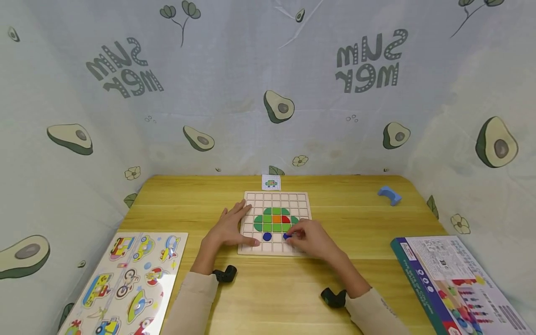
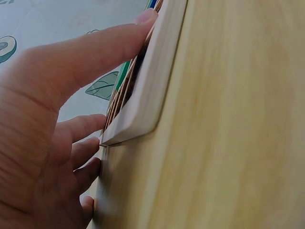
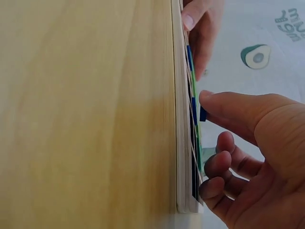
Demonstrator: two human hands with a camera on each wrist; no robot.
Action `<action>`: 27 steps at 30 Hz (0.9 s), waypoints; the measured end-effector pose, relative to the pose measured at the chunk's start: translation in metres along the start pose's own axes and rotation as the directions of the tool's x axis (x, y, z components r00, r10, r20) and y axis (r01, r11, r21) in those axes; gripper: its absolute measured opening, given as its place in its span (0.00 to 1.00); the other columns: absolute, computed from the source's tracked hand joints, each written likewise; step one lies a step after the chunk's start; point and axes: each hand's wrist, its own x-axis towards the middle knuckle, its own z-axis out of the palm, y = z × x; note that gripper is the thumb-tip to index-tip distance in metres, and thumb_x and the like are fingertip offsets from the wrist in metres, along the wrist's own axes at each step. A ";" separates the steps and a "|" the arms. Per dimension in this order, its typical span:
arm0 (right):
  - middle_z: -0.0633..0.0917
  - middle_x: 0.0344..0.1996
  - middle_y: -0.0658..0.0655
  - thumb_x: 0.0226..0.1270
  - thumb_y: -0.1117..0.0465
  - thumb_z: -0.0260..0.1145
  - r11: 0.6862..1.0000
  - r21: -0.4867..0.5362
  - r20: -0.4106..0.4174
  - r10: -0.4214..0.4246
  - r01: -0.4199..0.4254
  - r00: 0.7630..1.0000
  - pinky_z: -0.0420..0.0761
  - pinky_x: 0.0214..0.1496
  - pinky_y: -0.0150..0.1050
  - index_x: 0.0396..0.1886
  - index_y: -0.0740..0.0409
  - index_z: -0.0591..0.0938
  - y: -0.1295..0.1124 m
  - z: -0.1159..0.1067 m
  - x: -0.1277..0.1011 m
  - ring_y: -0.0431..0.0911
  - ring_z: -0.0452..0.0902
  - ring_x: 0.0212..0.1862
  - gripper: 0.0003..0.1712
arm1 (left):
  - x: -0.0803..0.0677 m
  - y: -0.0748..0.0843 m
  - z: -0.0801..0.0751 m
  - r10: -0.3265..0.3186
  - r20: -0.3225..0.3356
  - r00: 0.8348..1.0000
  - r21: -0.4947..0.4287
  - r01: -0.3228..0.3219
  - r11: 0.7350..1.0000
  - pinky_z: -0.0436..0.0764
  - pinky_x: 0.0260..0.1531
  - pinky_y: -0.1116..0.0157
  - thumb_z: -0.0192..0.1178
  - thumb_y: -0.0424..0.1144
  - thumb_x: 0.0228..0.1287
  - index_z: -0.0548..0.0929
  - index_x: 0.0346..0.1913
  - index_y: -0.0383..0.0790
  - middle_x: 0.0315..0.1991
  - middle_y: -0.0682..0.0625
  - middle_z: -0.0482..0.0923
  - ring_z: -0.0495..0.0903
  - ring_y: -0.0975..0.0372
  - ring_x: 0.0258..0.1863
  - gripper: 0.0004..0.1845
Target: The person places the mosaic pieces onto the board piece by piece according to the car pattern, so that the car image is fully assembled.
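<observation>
A square wooden grid board (image 1: 297, 204) lies on the table, bearing green pieces (image 1: 268, 227), an orange square (image 1: 276, 218) and a red piece (image 1: 285, 219). A round blue piece (image 1: 267, 237) sits in a lower cell. With fingers spread, my left hand (image 1: 228, 229) rests along the board's left side, its thumb touching the front left corner area. My right hand (image 1: 311, 238) pinches a small blue piece (image 3: 203, 114) between thumb and index finger, just above the lower right cells. The other right fingers curl loosely near the board's edge. Its exact shape is partly hidden by my fingertips.
Behind the board lies a small pattern card (image 1: 271, 183). A vehicle picture puzzle (image 1: 163, 279) takes up the left front of the table. To the right are a blue arch-shaped block (image 1: 390, 195) and a printed box (image 1: 444, 260). A patterned curtain surrounds the table.
</observation>
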 end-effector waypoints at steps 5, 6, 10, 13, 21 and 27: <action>0.78 0.26 0.47 0.62 0.59 0.78 1.000 0.006 0.008 -0.004 0.004 1.000 0.70 0.31 0.30 0.39 0.53 0.92 0.002 0.000 -0.001 0.41 0.70 0.32 0.06 | 0.000 0.000 0.000 -0.002 0.003 1.000 0.002 0.002 1.000 0.40 0.83 0.45 0.77 0.68 0.43 0.58 0.82 0.48 0.85 0.48 0.44 0.46 0.50 0.84 0.65; 0.78 0.26 0.47 0.62 0.59 0.78 1.000 0.006 0.009 0.000 0.000 1.000 0.70 0.31 0.30 0.39 0.53 0.92 0.002 0.000 -0.001 0.42 0.70 0.32 0.07 | 0.000 0.001 0.000 -0.002 0.005 1.000 0.002 0.002 1.000 0.40 0.83 0.46 0.77 0.68 0.43 0.58 0.82 0.48 0.85 0.48 0.44 0.46 0.50 0.84 0.65; 0.78 0.26 0.47 0.62 0.59 0.78 1.000 0.005 0.011 0.004 -0.004 1.000 0.70 0.32 0.30 0.39 0.53 0.92 0.003 0.001 -0.002 0.42 0.71 0.33 0.07 | 0.000 0.001 0.000 0.002 0.008 1.000 0.003 -0.002 1.000 0.40 0.83 0.46 0.77 0.68 0.43 0.58 0.83 0.48 0.85 0.48 0.44 0.46 0.49 0.84 0.65; 0.78 0.26 0.47 0.62 0.59 0.78 1.000 0.005 0.011 0.006 -0.006 1.000 0.70 0.32 0.30 0.39 0.53 0.92 0.004 0.001 -0.002 0.42 0.71 0.33 0.07 | 0.000 0.002 0.001 0.007 0.007 1.000 0.003 -0.007 1.000 0.40 0.83 0.46 0.77 0.68 0.43 0.58 0.83 0.48 0.85 0.48 0.44 0.47 0.49 0.84 0.65; 0.78 0.26 0.47 0.62 0.59 0.78 1.000 0.017 0.003 0.009 -0.010 1.000 0.70 0.32 0.30 0.39 0.53 0.92 0.005 0.001 -0.001 0.42 0.71 0.33 0.07 | 0.001 0.003 0.000 0.011 0.003 1.000 0.008 -0.011 1.000 0.40 0.83 0.45 0.77 0.68 0.43 0.58 0.82 0.48 0.85 0.48 0.45 0.46 0.49 0.84 0.65; 0.77 0.26 0.47 0.63 0.58 0.78 1.000 0.016 -0.007 0.026 -0.025 1.000 0.69 0.31 0.30 0.38 0.51 0.91 0.006 0.001 0.000 0.42 0.70 0.32 0.06 | 0.002 0.001 0.002 0.015 -0.003 1.000 0.007 -0.015 1.000 0.41 0.83 0.45 0.77 0.67 0.43 0.58 0.82 0.48 0.85 0.47 0.45 0.47 0.49 0.84 0.65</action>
